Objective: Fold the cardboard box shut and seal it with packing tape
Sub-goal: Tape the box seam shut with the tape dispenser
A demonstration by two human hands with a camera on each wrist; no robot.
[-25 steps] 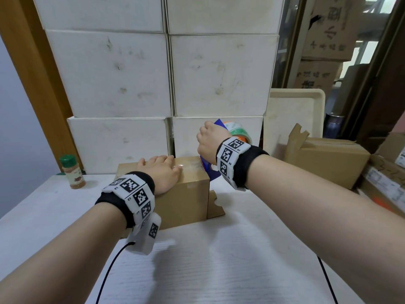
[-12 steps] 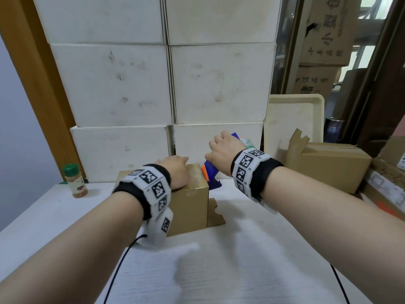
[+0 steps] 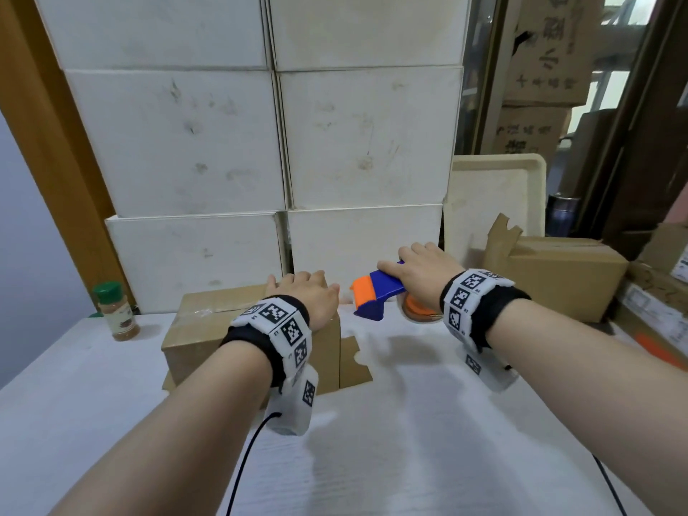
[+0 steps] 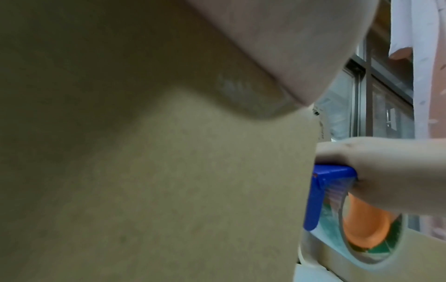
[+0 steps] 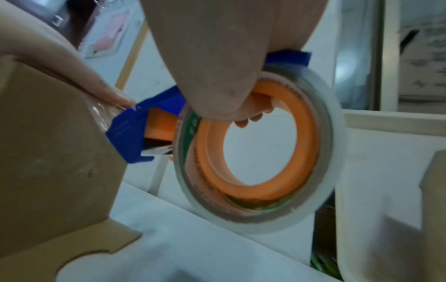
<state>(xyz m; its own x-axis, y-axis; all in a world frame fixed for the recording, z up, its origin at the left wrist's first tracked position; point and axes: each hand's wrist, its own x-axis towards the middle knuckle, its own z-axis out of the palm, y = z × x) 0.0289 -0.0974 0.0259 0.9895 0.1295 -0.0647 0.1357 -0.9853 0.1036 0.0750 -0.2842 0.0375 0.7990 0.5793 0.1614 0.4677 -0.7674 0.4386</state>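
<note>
A small brown cardboard box (image 3: 208, 329) stands on the white table (image 3: 409, 422), its top flaps down and a strip of clear tape (image 3: 208, 312) along the top. A side flap (image 3: 353, 361) sticks out at its lower right. My left hand (image 3: 303, 292) lies flat on the right end of the box top. Just right of the box, my right hand (image 3: 419, 277) grips a blue and orange tape dispenser (image 3: 376, 292). In the right wrist view, its clear roll with an orange core (image 5: 260, 152) hangs above the table and its blue nose (image 5: 130, 137) touches the box's upper corner (image 5: 48, 152).
White cartons (image 3: 283, 143) are stacked close behind the box. A green-capped spice bottle (image 3: 117, 310) stands at the left. Another cardboard box (image 3: 558, 277) and a leaning cream tray (image 3: 495, 202) sit at the right. Cables run over the near table.
My right hand has carried the dispenser right and down past the box's right end. My left hand has slid right along the box top.
</note>
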